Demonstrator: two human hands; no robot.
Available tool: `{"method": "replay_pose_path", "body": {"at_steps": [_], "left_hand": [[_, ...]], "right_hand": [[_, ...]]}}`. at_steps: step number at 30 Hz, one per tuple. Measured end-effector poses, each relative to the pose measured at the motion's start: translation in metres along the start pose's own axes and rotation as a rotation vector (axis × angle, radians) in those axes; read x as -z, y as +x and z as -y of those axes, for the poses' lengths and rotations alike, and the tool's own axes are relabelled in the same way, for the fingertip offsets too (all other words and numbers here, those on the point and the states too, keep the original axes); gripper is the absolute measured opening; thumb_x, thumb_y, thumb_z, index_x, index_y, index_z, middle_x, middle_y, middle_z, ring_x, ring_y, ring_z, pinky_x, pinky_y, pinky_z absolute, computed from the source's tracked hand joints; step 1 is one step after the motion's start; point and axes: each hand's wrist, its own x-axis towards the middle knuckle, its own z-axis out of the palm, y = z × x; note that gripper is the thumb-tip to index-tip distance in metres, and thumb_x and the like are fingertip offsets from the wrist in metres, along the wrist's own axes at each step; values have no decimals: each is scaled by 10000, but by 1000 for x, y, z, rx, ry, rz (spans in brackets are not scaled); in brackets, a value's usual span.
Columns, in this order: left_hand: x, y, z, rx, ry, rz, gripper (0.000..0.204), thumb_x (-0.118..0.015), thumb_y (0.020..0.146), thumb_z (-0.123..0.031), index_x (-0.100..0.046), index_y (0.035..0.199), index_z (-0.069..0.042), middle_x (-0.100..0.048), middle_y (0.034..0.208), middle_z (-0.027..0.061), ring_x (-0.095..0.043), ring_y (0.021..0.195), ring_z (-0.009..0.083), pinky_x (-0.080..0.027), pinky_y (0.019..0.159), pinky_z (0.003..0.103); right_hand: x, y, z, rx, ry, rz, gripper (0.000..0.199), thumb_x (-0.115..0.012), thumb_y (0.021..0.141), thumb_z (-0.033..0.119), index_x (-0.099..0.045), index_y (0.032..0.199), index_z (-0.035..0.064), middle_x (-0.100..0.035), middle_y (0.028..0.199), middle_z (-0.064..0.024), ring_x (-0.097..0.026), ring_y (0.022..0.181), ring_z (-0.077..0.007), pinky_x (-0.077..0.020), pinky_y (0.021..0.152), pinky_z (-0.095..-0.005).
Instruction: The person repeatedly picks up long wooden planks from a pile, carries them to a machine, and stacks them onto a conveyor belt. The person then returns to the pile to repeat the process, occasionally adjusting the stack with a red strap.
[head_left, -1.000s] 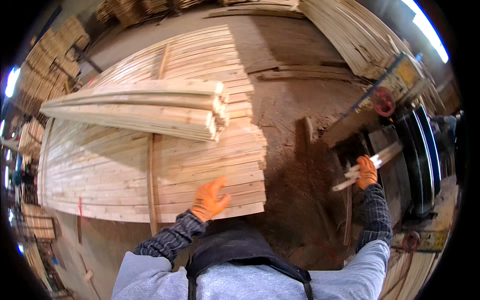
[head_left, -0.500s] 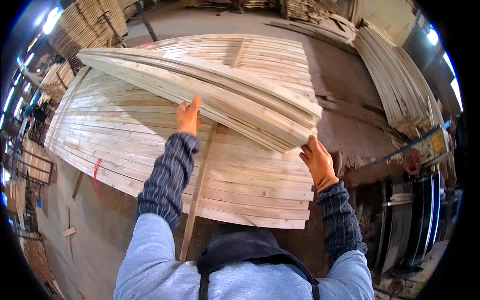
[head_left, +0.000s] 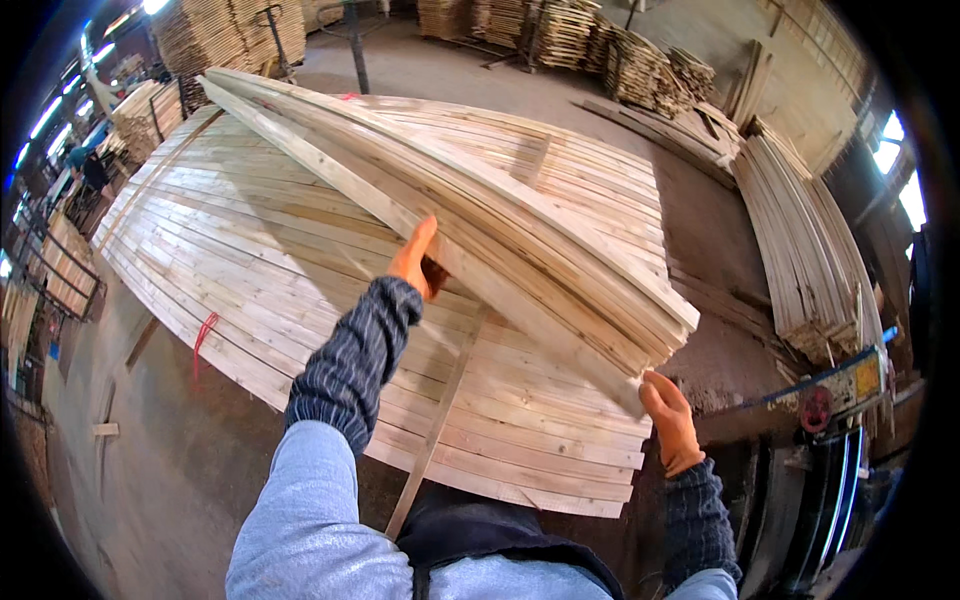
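My left hand (head_left: 415, 260), in an orange glove, grips the near edge of a long pale wooden board (head_left: 500, 295), thumb on top and the other fingers hidden beneath. At the board's right end, my right hand (head_left: 672, 420), also in orange, is closed on the corner. This board is tilted and lies along the near side of a pile of similar boards (head_left: 520, 225). The pile lies slantwise on a wide layer of planks (head_left: 260, 260) set edge to edge. A thin wooden strip (head_left: 440, 410) crosses under my left forearm.
A red cord (head_left: 205, 332) hangs at the layer's near left edge. Stacked boards (head_left: 800, 245) stand at the right, beside a machine with a red knob (head_left: 815, 408). Further timber stacks (head_left: 570, 35) line the back. A metal post (head_left: 357, 50) rises behind the planks.
The near board has come away from the pile's side and tilted toward me. Both hands have moved right and nearer in the picture with it; the whole view has also shifted.
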Motion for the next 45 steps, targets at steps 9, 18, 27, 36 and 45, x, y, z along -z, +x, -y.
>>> {"method": "replay_pose_path", "body": {"at_steps": [9, 18, 27, 36, 45], "left_hand": [[70, -154, 113, 345, -53, 228, 451, -723, 999, -402, -633, 1342, -122, -697, 1169, 19, -654, 1085, 177, -567, 916, 378], [70, -254, 129, 506, 48, 237, 486, -783, 966, -219, -602, 1376, -32, -691, 1269, 77, -681, 1155, 220, -552, 1035, 373], [71, -252, 147, 559, 42, 162, 432, -811, 951, -232, -651, 1311, -57, -717, 1212, 60, -708, 1078, 203, -592, 939, 338], [114, -236, 226, -630, 1171, 910, 347, -687, 1031, -261, -689, 1362, -157, -661, 1358, 70, -619, 1245, 257, -470, 1092, 390], [110, -232, 83, 187, 951, 795, 496, -737, 961, -206, -604, 1398, -13, -706, 1248, 135, -668, 1172, 231, -558, 1015, 381]], "right_hand": [[-284, 134, 89, 126, -162, 1028, 746, -710, 942, 581, -597, 1426, 26, -633, 1364, -160, -568, 1280, -253, -473, 1045, -377], [-362, 101, 25, 274, -464, 817, 624, -501, 1034, 568, -571, 1402, 69, -532, 1506, -279, -552, 1323, -492, -471, 1071, -495], [-336, 129, 3, 416, -713, 544, 664, -600, 984, 515, -547, 1457, 53, -538, 1496, -295, -538, 1369, -438, -430, 1149, -459], [-379, 81, 87, 178, -529, 847, 1206, -854, 720, 485, -224, 1664, 78, -546, 1487, -315, -556, 1372, -405, -426, 1163, -420], [-213, -31, -27, 301, -1080, 557, 1092, -872, 780, 420, -258, 1658, 212, -649, 1277, -233, -653, 1174, -412, -510, 1046, -502]]}}
